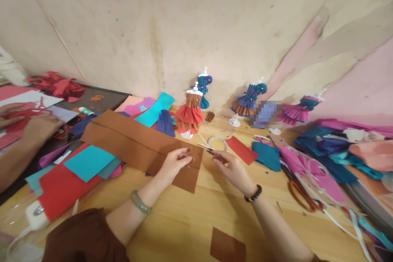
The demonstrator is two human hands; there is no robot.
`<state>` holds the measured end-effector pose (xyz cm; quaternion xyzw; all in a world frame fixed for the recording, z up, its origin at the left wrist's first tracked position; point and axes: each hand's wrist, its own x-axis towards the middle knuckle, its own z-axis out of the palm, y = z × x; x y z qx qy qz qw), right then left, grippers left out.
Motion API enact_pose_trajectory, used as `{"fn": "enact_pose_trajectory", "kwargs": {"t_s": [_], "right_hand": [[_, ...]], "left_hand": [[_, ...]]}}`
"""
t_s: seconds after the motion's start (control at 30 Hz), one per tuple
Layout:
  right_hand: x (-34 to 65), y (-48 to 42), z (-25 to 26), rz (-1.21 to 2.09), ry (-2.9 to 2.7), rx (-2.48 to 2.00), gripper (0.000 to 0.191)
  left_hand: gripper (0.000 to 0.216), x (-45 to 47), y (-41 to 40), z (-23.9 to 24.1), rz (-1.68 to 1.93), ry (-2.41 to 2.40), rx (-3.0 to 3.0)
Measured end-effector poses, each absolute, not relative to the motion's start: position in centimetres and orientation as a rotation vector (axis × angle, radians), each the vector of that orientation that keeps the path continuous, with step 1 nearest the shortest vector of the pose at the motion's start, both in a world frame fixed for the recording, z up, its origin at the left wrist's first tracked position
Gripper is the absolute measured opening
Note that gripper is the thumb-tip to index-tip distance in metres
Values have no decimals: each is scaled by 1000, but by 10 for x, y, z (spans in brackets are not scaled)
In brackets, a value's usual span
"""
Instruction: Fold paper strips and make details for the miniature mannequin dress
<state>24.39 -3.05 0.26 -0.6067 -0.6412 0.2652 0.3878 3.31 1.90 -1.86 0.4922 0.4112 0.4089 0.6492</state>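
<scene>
Co-worker's hand (39,125) far left on red scraps. Brown felt (138,143) lies folded across table (190,213), over coloured sheets. Left hand (175,163) pinches felt's right end; soft, light, floppy, so best held at edge. Right hand (230,168) grips small dark tool, kind unclear. Scissors (302,194) far right.

A long brown felt strip (138,143), folded lengthwise with a crease along it, is laid diagonally across the wooden table. Its near end is pinched flat, its far end resting on coloured sheets.
</scene>
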Motion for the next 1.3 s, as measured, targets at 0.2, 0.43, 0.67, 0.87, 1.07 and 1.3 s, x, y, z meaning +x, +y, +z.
{"fn": "enact_pose_trajectory", "kwargs": {"t_s": [0.2, 0.43, 0.67, 0.87, 1.07, 1.3], "right_hand": [[220, -34, 4, 922, -1493, -1468, 31], [193, -20, 6, 1153, -1446, -1323, 29], [190, -13, 1, 1294, -1242, -1227, 25], [186, -10, 3, 1286, -1241, -1220, 26], [182, -7, 1, 1258, -1189, -1241, 30], [181, -4, -2, 1236, -1109, -1221, 29]], "left_hand": [[52, 34, 17, -17, 962, 912, 1119], [52, 34, 9, -10, 951, 883, 1472], [58, 35, 3, -8, 900, 859, 1534], [70, 37, 7, -19, 897, 777, 1449], [69, 36, 11, -26, 941, 719, 1481], [70, 36, 9, -23, 937, 734, 1506]]}}
